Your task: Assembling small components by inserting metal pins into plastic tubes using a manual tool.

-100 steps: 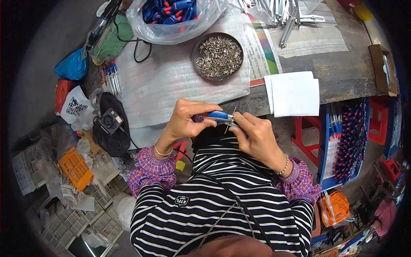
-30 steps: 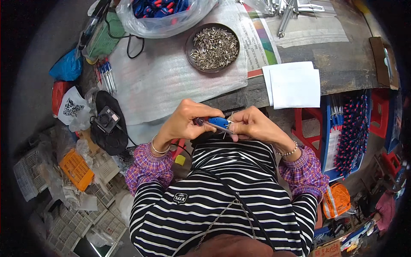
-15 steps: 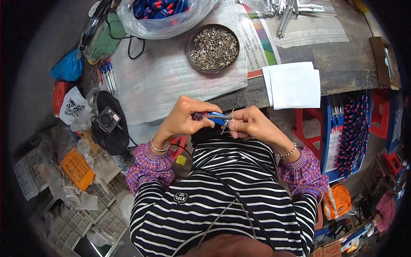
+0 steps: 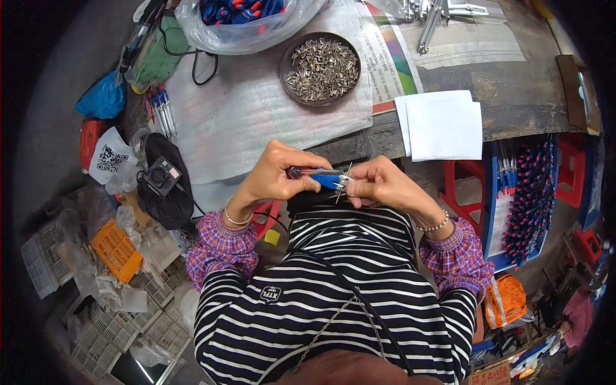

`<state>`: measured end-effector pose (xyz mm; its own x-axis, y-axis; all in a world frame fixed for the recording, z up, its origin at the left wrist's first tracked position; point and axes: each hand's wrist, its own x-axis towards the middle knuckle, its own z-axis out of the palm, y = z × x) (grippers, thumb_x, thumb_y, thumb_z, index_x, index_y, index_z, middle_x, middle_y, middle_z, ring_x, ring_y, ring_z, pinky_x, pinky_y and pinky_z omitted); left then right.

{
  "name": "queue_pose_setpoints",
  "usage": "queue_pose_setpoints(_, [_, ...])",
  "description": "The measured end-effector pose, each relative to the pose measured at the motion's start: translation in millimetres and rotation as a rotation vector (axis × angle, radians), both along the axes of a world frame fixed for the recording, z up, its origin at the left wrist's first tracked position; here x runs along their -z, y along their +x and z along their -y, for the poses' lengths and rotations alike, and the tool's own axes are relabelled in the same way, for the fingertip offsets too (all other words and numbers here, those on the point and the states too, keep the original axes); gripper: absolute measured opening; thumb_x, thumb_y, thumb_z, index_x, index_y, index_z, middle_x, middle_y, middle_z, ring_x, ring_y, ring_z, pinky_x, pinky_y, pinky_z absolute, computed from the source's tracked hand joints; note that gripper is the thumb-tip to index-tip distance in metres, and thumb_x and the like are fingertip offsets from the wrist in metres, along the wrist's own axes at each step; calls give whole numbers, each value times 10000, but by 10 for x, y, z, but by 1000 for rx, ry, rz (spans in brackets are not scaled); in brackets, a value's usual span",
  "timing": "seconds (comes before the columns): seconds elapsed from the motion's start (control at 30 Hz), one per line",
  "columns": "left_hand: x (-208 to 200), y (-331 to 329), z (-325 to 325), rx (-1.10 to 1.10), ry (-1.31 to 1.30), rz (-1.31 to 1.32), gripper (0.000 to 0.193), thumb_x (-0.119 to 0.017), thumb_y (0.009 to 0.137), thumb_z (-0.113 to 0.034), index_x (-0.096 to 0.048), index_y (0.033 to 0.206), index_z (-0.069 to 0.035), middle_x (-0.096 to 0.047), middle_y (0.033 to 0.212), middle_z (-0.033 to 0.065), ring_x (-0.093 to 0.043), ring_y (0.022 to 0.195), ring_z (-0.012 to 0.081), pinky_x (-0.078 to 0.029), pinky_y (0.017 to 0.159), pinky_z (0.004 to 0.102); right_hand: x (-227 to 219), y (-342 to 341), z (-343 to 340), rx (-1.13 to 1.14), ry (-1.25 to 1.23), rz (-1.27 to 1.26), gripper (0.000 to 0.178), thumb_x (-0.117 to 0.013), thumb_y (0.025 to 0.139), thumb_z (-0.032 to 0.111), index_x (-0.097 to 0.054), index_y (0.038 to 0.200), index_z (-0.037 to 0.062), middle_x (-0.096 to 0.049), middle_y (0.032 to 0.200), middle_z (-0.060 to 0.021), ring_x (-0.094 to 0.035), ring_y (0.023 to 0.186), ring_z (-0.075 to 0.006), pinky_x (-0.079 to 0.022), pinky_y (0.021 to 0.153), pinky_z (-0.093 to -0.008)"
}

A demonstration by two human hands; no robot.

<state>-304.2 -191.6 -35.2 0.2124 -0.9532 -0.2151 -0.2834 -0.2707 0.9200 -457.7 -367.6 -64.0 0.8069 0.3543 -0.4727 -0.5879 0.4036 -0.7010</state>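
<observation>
My left hand [image 4: 284,173] is closed round a small hand tool with a blue handle [image 4: 325,180] and metal parts at one end. A slim metal shaft with a dark reddish end [image 4: 294,172] lies along the blue handle, in the same grip. My right hand [image 4: 378,184] pinches at the tool's metal end [image 4: 342,184], where thin metal bits stick out crosswise. The right fingertips partly hide what they grip. Both hands meet in front of my striped top, just off the table's near edge.
A round dark bowl of small metal pins [image 4: 322,95] stands on the foam-covered table. Behind it is a clear bag [image 4: 256,40] of blue-and-red parts. White papers [image 4: 446,131] lie right, above a blue tray [image 4: 487,239] of blue-and-red pieces. Metal parts [image 4: 434,25] lie far right.
The blue handle has turned slightly, so more of its side shows. Both hands stay together in nearly the same place, the right fingers shifted a little at the metal end.
</observation>
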Motion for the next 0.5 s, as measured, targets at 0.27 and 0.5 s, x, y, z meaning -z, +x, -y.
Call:
queue_pose_setpoints(0.27, [16, -48, 3, -69, 10, 42, 267, -737, 677, -78, -678, 919, 18, -674, 722, 97, -643, 617, 137, -485, 565, 237, 20, -11, -31, 41, 53, -84, 159, -568, 877, 119, -618, 780, 4, -572, 624, 12, -435, 500, -18, -317, 442, -172])
queue_pose_setpoints(0.5, [-10, -53, 12, -50, -5, 28, 288, -718, 641, -29, -676, 923, 17, -676, 736, 113, -651, 625, 159, -490, 566, 254, 51, -22, -61, 41, 17, -37, 177, -577, 870, 125, -620, 748, 5, -570, 609, 11, -431, 485, -20, -316, 433, -171])
